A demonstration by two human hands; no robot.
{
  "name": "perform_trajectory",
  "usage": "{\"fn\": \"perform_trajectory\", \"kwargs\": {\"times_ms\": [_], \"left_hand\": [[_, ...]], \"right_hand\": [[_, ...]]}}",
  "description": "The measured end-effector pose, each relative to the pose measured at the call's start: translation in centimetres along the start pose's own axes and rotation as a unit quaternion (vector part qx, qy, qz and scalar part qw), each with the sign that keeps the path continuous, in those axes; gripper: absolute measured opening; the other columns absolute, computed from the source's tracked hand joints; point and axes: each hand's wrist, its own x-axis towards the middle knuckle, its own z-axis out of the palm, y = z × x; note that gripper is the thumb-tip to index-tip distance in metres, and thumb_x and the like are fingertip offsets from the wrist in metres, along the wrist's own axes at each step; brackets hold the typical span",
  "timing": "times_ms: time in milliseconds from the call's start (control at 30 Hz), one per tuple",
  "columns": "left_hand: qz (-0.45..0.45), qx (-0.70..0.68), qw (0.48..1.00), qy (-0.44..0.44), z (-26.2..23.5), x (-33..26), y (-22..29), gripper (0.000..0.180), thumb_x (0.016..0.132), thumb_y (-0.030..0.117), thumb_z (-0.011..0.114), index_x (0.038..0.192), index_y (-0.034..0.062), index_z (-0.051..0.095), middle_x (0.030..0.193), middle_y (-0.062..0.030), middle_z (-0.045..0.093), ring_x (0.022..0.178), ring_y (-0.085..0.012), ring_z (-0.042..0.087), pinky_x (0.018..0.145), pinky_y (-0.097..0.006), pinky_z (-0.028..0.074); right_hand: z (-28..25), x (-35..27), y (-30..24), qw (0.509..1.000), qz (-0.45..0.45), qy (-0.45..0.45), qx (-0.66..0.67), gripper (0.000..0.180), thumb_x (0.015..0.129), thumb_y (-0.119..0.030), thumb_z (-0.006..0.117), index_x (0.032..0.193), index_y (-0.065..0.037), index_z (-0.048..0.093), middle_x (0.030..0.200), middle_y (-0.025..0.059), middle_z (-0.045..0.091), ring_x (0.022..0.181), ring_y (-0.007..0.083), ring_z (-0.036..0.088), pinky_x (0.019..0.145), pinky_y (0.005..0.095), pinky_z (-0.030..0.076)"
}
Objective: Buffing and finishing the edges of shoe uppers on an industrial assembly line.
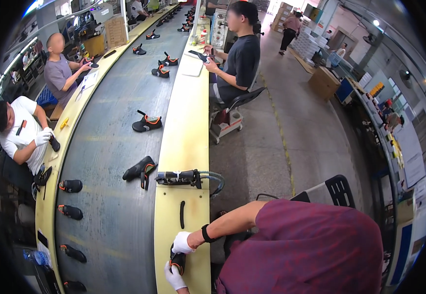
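- White cotton gloves cover both of your hands; a black wristband sits on the arm of the upper one.
- Your left hand point(175, 277) and right hand point(181, 242) close their fingers on a black shoe with orange trim point(177, 261), gripping it from opposite ends.
- That shoe sits over the pale yellow bench top point(183, 147), at about 7 o'clock in the view.
- At 12 o'clock from your hands, a small black strip point(182, 214) lies flat on the bench; beyond it rests a black hose-fed hand tool point(178, 177).
- At 10 o'clock, the grey conveyor belt point(110, 161) carries more black shoes with orange trim, well apart from one another.
- Across the belt, at 9 o'clock, a seated person in a white shirt point(19, 132) handles a dark piece with gloved hands.
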Motion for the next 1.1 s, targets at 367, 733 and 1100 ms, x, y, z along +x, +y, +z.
{"fn": "perform_trajectory", "kwargs": {"times_ms": [367, 733, 1100], "left_hand": [[-0.010, -0.020, 0.998, 0.059, 0.5, 0.8, 5.4, 0.032, 0.102, 0.028, 0.072, 0.116, -0.0004, 0.078, 0.107, -0.0100, 0.079, 0.099, -0.0194, 0.071, 0.092, -0.035, 0.056], [0.006, 0.002, 0.994, 0.107, 0.5, -1.2, 5.6, 0.023, 0.100, 0.011, 0.069, 0.118, -0.0003, 0.076, 0.117, -0.0142, 0.075, 0.111, -0.0242, 0.071, 0.101, -0.036, 0.054], [0.013, -0.020, 0.993, 0.119, 0.5, -1.3, 5.7, 0.022, 0.097, 0.010, 0.070, 0.116, 0.0003, 0.077, 0.119, -0.0141, 0.076, 0.112, -0.0263, 0.072, 0.102, -0.037, 0.054]], "right_hand": [[-0.4, -0.3, -0.1, 0.996, -0.042, 0.022, -0.078, 0.014, 0.091, -0.018, 0.066, 0.102, -0.014, 0.075, 0.096, 0.0144, 0.078, 0.087, 0.0353, 0.079, 0.070, 0.0485, 0.063], [2.3, 0.3, 0.9, 0.993, -0.087, 0.057, -0.049, 0.022, 0.087, -0.007, 0.069, 0.109, -0.013, 0.068, 0.092, 0.0123, 0.070, 0.084, 0.0369, 0.074, 0.071, 0.0478, 0.059], [1.2, -1.8, 7.5, 0.985, -0.020, 0.169, 0.008, 0.029, 0.090, -0.010, 0.068, 0.119, -0.014, 0.074, 0.094, 0.0135, 0.074, 0.089, 0.0389, 0.074, 0.075, 0.0503, 0.058]]}}
